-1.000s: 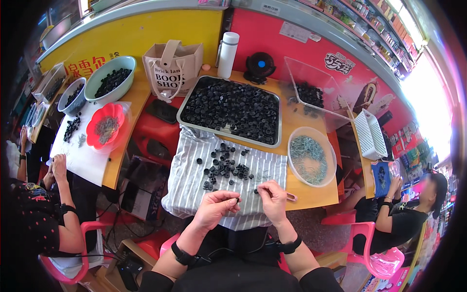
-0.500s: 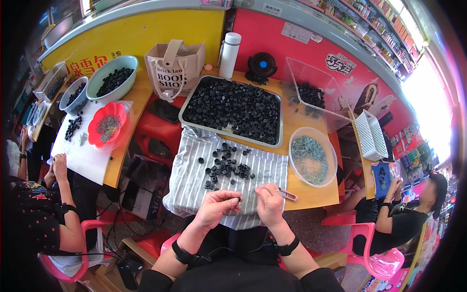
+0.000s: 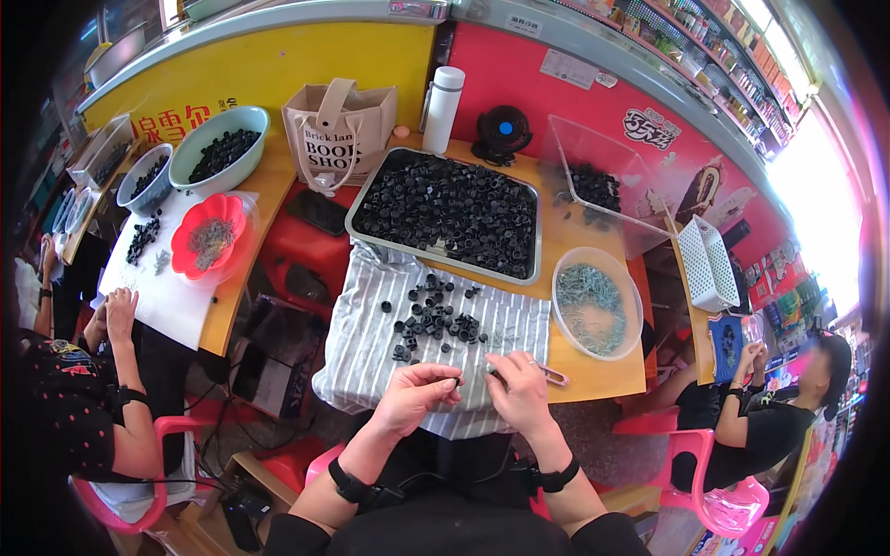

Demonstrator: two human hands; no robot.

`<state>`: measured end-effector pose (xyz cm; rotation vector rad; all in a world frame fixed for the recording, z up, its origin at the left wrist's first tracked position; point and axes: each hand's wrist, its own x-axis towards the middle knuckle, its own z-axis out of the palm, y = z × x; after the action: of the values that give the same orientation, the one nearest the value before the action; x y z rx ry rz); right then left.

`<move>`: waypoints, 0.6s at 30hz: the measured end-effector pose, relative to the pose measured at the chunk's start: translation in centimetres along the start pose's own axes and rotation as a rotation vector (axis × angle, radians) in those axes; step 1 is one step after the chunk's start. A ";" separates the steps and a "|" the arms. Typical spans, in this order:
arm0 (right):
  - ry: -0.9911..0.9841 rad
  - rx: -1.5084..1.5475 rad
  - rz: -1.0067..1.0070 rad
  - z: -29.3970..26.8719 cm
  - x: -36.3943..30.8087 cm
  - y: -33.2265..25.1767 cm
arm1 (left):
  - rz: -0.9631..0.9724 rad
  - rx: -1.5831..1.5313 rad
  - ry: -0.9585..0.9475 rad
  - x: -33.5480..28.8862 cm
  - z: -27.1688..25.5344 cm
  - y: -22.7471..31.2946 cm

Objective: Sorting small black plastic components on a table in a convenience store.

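Note:
Over the near edge of the striped cloth (image 3: 357, 338), my left hand (image 3: 408, 400) pinches a small black plastic cap between thumb and fingertips. My right hand (image 3: 521, 397) is just to the right, its fingers bent down to the cloth and closed; what they hold, if anything, is hidden. Thin wire-like pieces lie on the cloth just beyond those fingertips. A pink-handled tool (image 3: 556, 377) rests by my right knuckles, partly covered by the hand. Several loose black caps (image 3: 431, 320) are scattered on the cloth ahead of both hands.
Behind the cloth stands a metal tray (image 3: 536, 243) heaped with black caps. A round clear tub (image 3: 638, 320) of thin wire pieces is right. A tote bag (image 3: 382, 125), white bottle (image 3: 445, 107) and small fan (image 3: 501, 134) stand behind. People sit on both sides.
My right hand has shifted slightly left, and its fingers have lowered toward the thin pieces on the cloth. My left hand keeps its pinch in nearly the same place.

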<state>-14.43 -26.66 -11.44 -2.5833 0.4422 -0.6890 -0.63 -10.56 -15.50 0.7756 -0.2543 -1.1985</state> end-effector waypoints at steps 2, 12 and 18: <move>0.036 0.079 0.066 0.1 -0.5 0.1 | -0.004 -0.004 -0.002 0.0 0.1 0.0; 0.250 0.020 0.036 1.5 -2.1 -0.2 | 0.039 0.065 -0.018 0.1 -0.1 0.0; 0.288 0.221 0.091 1.8 -1.9 -0.9 | 0.020 -0.056 -0.038 0.1 0.1 0.7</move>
<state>-14.88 -24.61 -13.14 -2.2513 0.5363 -1.0211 -0.20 -10.57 -14.98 0.7011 -0.2582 -1.1969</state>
